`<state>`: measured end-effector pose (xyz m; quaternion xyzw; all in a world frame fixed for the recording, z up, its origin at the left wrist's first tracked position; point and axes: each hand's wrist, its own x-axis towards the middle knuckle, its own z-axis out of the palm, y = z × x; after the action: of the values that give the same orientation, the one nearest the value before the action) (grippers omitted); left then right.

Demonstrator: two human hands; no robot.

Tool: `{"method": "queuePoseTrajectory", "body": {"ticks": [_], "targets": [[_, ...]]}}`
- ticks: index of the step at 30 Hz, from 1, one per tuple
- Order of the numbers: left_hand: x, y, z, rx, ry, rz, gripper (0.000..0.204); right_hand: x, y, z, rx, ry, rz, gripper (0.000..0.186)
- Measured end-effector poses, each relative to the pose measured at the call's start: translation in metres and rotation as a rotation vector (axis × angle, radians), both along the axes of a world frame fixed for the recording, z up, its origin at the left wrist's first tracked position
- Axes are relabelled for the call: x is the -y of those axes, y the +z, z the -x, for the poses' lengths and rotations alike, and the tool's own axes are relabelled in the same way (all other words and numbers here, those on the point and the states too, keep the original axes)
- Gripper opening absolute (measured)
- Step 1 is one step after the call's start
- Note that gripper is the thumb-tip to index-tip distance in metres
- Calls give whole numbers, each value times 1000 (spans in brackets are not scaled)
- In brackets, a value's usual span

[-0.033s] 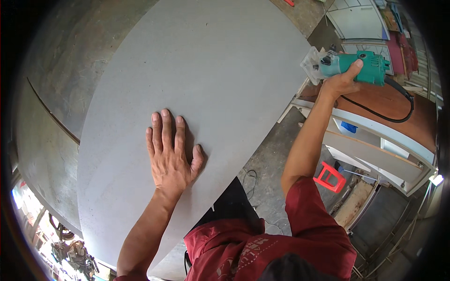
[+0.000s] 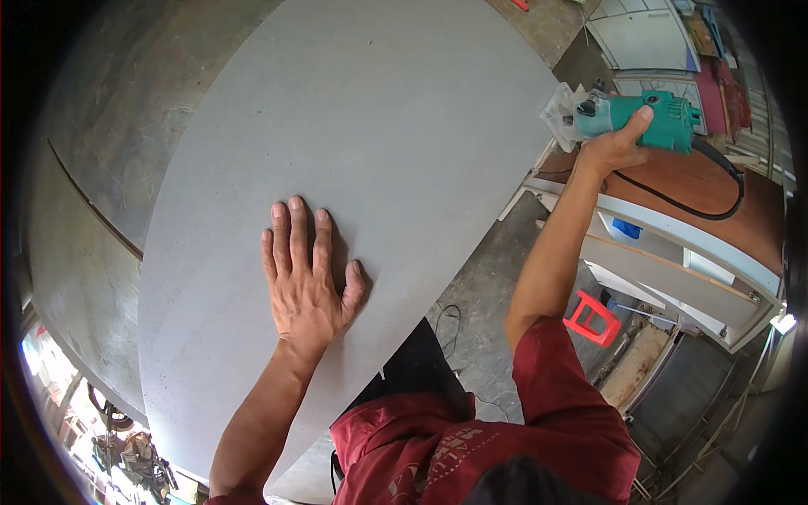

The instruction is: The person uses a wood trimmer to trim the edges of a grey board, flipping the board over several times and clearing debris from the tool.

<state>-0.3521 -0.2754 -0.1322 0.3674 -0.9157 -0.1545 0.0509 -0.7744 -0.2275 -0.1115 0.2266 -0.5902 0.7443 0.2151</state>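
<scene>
A large grey sheet (image 2: 379, 118) with a curved left edge fills the middle of the view. My left hand (image 2: 307, 282) lies flat on it, fingers spread, holding nothing. At the upper right, my right hand (image 2: 613, 153) grips a teal handheld trim router (image 2: 648, 118) with a clear base, held at the sheet's right edge; whether the base touches the sheet I cannot tell. A black cord (image 2: 728, 194) loops from the back of the router over a brown wooden surface.
A worn panel (image 2: 93, 278) lies at the left. Right are white cabinet carcasses (image 2: 665, 273), a brown surface (image 2: 753, 215), a red plastic stool (image 2: 608, 322) on the concrete floor (image 2: 484, 311) with loose cords, and leaning boards (image 2: 673, 387). Assorted clutter (image 2: 135, 463) shows lower left.
</scene>
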Motion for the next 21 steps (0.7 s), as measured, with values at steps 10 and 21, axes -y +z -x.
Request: {"method": "queuePoseTrajectory", "body": {"ticks": [10, 21], "targets": [[-2, 2, 0, 8, 0, -6, 73, 0, 0, 19, 14, 5, 0, 54], [-5, -2, 0, 35, 4, 3, 75, 8, 1, 30, -7, 5, 38, 55]]}}
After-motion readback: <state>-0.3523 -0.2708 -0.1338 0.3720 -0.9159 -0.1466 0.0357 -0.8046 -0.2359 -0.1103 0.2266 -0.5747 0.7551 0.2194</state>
